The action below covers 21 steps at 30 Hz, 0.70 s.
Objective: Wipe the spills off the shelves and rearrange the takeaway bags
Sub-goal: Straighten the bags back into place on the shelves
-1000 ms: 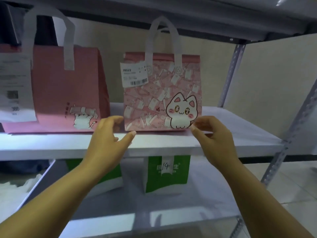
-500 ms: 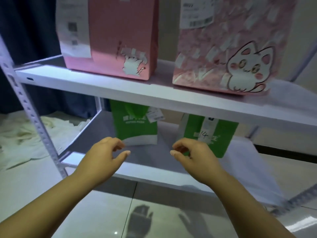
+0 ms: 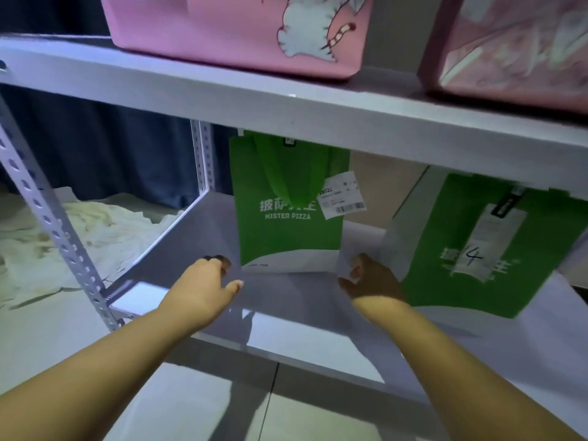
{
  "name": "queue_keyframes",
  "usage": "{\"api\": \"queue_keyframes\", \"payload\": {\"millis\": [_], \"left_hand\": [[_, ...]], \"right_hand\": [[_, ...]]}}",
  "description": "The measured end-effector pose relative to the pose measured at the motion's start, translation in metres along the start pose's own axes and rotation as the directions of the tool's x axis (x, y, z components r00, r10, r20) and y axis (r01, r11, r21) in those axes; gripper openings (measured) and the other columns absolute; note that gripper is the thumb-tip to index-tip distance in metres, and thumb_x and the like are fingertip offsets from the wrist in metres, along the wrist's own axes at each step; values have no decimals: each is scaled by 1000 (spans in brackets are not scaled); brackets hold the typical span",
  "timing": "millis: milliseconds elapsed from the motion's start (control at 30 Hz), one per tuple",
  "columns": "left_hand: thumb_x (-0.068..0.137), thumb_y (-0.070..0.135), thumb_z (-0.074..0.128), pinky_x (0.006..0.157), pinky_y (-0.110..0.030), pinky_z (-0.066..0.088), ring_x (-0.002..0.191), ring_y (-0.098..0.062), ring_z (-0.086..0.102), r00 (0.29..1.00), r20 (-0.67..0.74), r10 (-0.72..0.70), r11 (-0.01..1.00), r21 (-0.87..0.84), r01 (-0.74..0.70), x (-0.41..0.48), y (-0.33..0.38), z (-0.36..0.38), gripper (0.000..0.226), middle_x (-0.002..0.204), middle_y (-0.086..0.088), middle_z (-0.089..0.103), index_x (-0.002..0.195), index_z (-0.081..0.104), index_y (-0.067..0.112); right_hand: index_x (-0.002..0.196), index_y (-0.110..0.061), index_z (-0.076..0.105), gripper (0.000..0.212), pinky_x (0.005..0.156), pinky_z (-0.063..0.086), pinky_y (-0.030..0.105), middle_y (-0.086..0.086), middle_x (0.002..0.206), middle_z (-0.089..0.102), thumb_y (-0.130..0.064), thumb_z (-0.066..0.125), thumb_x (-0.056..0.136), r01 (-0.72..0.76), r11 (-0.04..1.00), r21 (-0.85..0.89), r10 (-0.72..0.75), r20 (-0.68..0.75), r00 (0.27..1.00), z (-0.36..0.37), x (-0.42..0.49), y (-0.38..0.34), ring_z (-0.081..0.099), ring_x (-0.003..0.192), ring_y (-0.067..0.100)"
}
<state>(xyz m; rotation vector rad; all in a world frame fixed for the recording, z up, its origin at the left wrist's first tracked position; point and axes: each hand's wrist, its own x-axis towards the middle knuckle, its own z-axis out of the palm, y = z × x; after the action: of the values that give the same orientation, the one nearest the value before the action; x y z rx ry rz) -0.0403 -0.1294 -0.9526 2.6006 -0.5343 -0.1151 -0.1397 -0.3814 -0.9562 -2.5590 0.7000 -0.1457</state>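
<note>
While the green pizza bag (image 3: 286,230) stands upright toward the far side of the lower shelf (image 3: 302,316), tall on a narrow white base, a squeeze at its bottom corners alone could tip it backward or crumple its sides. The left hand (image 3: 203,291) hovers just beside the bag's left corner, fingers loosely curled and holding nothing. The right hand (image 3: 372,281) is at the right corner with fingers curled toward the white edge, but I cannot tell whether it grips. A receipt tag (image 3: 342,195) hangs from the bag's right front and could tear if brushed.

Just to the right, a second green bag (image 3: 477,249) marked 14 leans tilted, near enough to be knocked if the first slides that way. The upper shelf (image 3: 286,113) sits low over the handles, leaving little room to lift. A pink bag (image 3: 222,33) and a patterned pink bag (image 3: 509,49) rest on it. At the left stands a perforated post (image 3: 54,230), with crumpled pale cloth (image 3: 63,237) on the floor beyond.
</note>
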Motion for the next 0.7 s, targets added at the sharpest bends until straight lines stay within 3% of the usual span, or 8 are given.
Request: {"api": "queue_keyframes", "payload": {"millis": [133,267,367,500,700], "left_hand": [[87,33,59,100,-34,39,121,-31,46,1000,-15,19,999,-32,-20,34,-6,24,64,136,-15,47,139,33,7],[89,34,56,104,-37,34,128,-35,38,999,47,18,999,-29,-16,58,-8,41,70,144,-15,38,144,22,8],[90,28,55,99,-39,38,124,-34,42,994,80,68,991,-124,-58,67,-12,47,61,139,-13,45,141,25,14],[89,24,57,92,-34,42,116,-33,49,998,25,52,977,-207,-46,65,-20,45,52,132,-12,52,135,34,14],[86,20,61,80,-26,40,109,-31,55,999,-47,14,957,-290,-27,45,-47,32,45,122,-10,58,127,41,17]], "right_hand": [[126,-12,42,50,90,46,38,11,125,55,-34,61,85,23,999,23,-21,-67,997,23,29,4,53,112,29],[130,-17,40,54,81,39,28,8,126,56,-25,62,81,102,985,140,-97,-46,994,40,45,3,54,113,28],[129,-16,36,56,76,37,25,6,124,57,-20,63,80,87,985,151,-85,-25,996,49,46,3,56,109,26],[124,-18,38,48,72,39,23,3,119,58,-24,63,84,106,980,171,-103,-28,994,51,38,-4,54,95,16],[112,-29,37,37,85,47,34,-1,116,57,-34,63,86,58,980,190,-72,64,995,58,3,-24,56,103,21]]}}
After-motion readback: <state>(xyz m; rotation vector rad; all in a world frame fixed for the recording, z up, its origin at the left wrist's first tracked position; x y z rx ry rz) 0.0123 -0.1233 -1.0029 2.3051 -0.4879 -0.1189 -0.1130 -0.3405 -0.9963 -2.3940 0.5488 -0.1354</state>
